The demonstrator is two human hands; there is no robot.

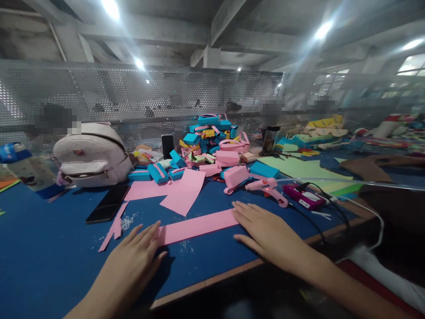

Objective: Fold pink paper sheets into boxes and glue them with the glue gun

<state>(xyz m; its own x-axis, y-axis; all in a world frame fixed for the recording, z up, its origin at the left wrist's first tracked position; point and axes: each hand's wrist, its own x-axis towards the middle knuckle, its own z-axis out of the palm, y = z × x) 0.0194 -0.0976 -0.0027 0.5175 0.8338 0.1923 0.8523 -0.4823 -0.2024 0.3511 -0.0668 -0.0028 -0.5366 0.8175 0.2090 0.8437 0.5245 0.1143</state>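
The pink strip (199,226) lies near the table's (206,261) front edge, slanting from 8 to 2 o'clock. The left hand (134,252) is at its 8 o'clock end, fingertips touching the paper; its grip is apart, thumb spread from the stretched fingers. The right hand (262,226) is at 3 o'clock, fingertips over the strip's other end; its grip is apart too, fingers straight and thumb out to the side.

Taking the strip as the dial's centre, a pink sheet (187,191) is just beyond it at 12 o'clock, overlapping another pink piece (141,190). A black phone (108,204) lies flat at 10, with pink scraps (116,226) at 9. Farther off at 10 stands a pale backpack (93,155), a bottle (29,170) beyond its left side. Behind the sheet, at 12, rises a heap (207,137) of mostly blue and pink pieces. The pink glue gun (267,188) lies at 2, near the right hand, just beside a purple device (303,197). Green sheets (295,166) spread beyond them.
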